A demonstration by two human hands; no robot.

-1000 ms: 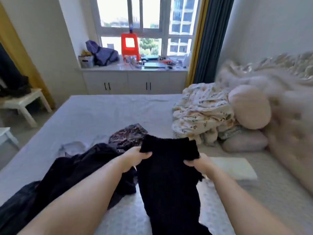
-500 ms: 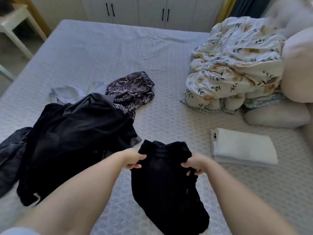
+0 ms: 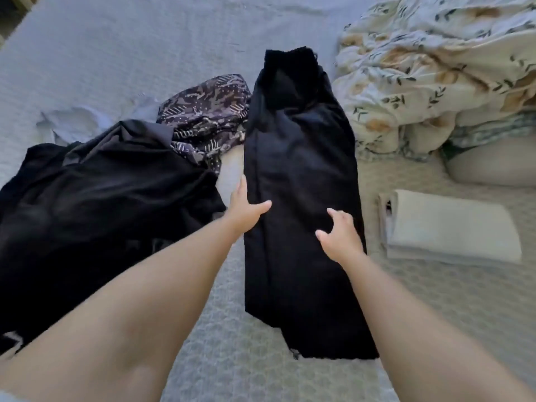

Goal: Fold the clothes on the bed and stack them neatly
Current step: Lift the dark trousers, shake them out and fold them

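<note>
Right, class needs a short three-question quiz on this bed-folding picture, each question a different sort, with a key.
1. True or false: the long black garment lies spread flat on the bed.
2. Multiple choice: what lies folded on the side of the right hand? A) a red towel B) a pale folded cloth C) a blue hat
3. Fill in: the left hand rests at the garment's ____ edge.

Key: 1 true; 2 B; 3 left. Both hands look open, their fingers gripping nothing. The dark pile and the patterned garment lie unfolded.
</note>
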